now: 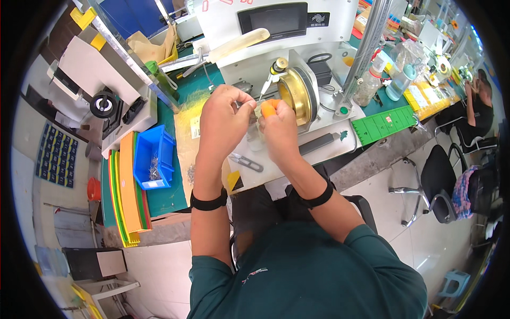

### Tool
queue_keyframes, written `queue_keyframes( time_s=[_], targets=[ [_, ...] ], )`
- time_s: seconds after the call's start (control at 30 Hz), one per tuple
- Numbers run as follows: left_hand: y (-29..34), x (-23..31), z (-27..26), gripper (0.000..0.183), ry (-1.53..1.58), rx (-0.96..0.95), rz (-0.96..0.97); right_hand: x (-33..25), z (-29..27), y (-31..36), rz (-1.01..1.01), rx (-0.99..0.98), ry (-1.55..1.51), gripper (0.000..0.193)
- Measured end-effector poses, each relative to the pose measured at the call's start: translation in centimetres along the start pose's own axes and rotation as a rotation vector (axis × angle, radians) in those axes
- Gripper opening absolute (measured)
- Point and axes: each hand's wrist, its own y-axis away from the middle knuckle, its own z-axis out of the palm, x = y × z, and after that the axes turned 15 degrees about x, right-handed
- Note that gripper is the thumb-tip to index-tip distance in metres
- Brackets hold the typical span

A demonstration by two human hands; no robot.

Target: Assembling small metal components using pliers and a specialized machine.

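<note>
My left hand (225,121) is closed in a pinch in front of the machine, its fingertips bent together. What it pinches is too small to make out. Close by on the right, my right hand (280,130) is also closed, with an orange piece (269,108) showing at its fingertips; whether that is a finger cover or something held is unclear. Just beyond both hands stands a brass-coloured wheel (296,98) on the white machine (244,72). Below the hands, thread snips (247,162) lie on the white work surface.
A blue bin (154,158) of small metal pieces stands left, beside stacked coloured trays (129,183). A grey flat tool (317,143) and a green tray (385,125) lie right. A microscope-like device (109,90) is far left. Another person (481,103) sits far right, beyond a black chair (438,178).
</note>
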Motion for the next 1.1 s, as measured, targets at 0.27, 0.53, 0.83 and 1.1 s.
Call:
queue_keyframes(
  time_s=[0.27,0.53,0.83,1.1],
  targets=[
    [0.5,0.5,0.4,0.008,-0.001,0.034,0.027,-0.6,0.0,0.3,-0.011,-0.009,-0.004,0.009],
    [1.6,-2.1,-0.1,0.006,0.189,0.019,-0.079,-1.4,0.2,0.8,0.069,-0.063,-0.024,0.009],
    [2.9,0.5,0.8,0.008,0.106,0.140,0.223,-2.7,-1.2,1.2,0.100,-0.083,-0.026,0.009],
    [6.5,4.6,0.0,0.012,-0.027,0.189,0.357,-9.3,-7.1,5.6,0.308,-0.209,-0.097,0.020]
  ],
)
